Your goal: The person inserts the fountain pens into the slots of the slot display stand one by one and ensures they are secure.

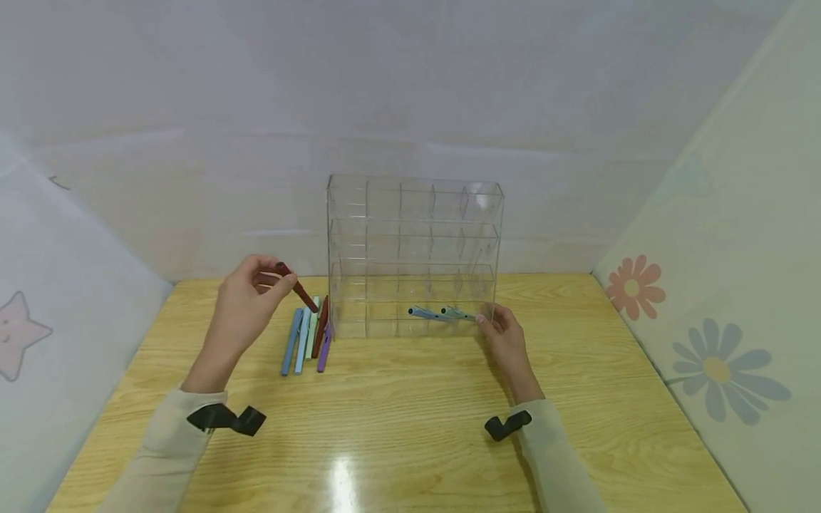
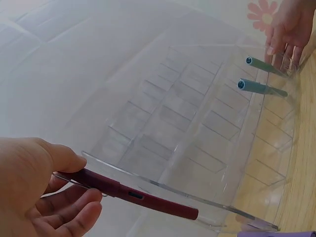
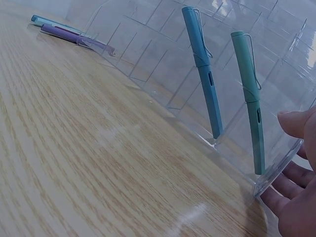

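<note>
My left hand (image 1: 240, 313) pinches a dark red pen (image 2: 148, 201) near its clip end. The pen slants down to the right, left of a clear compartment organizer (image 1: 412, 264) that stands upright on the table. At the organizer's lower right side, my right hand (image 1: 508, 343) grips the side wall, thumb in front and fingers behind. A blue pen (image 3: 202, 74) and a green pen (image 3: 248, 98) sit in bottom-row compartments at the right, clip ends tilted toward me. The green one is nearest my right hand.
Left of the organizer several pens lie side by side on the wooden table (image 1: 398, 413): a blue pen (image 1: 291, 343), a light blue pen, a light green pen, another dark red pen and a purple pen (image 1: 325, 349). White walls stand behind and at both sides.
</note>
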Tool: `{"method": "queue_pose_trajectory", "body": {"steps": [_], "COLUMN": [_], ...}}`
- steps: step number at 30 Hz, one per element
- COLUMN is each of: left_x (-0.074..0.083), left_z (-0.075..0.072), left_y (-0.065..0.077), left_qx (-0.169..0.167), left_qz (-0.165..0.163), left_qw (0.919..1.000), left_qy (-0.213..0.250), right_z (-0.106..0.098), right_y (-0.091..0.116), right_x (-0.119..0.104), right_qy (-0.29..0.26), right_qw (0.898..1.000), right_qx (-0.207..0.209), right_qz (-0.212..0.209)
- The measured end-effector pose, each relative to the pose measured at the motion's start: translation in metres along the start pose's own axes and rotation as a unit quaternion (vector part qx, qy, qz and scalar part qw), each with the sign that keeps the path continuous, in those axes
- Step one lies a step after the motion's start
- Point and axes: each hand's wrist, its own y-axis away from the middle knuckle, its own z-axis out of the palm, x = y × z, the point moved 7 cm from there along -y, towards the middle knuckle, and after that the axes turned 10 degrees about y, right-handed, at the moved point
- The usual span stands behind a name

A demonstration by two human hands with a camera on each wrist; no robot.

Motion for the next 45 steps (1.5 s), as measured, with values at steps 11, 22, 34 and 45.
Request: {"method": "queue_pose_trajectory", "body": {"steps": [11, 22, 34, 45], "left_x": [0.018, 0.017, 0.017, 0.015], "left_z": [0.017, 0.044, 0.075, 0.102], "left_y": [0.001, -0.001, 0.0, -0.004], "left_qx": [-0.021, -0.059, -0.1, -0.12], "left_qz": [0.014, 0.011, 0.005, 0.009], "left_qw": [0.9992, 0.9972, 0.9933, 0.99], "left_qy": [0.031, 0.045, 0.058, 0.073], "right_z": [0.0, 0.0, 0.001, 0.001], "right_y": [0.001, 0.001, 0.005, 0.004], "right_x": [-0.001, 0.001, -0.003, -0.003], "right_qy": [-0.009, -0.016, -0.007, -0.01], "right_qw": [1.0, 1.0, 1.0, 1.0], "right_qx": [-0.003, -0.007, 0.001, -0.004], "right_qz": [-0.003, 0.002, -0.014, -0.02]}}
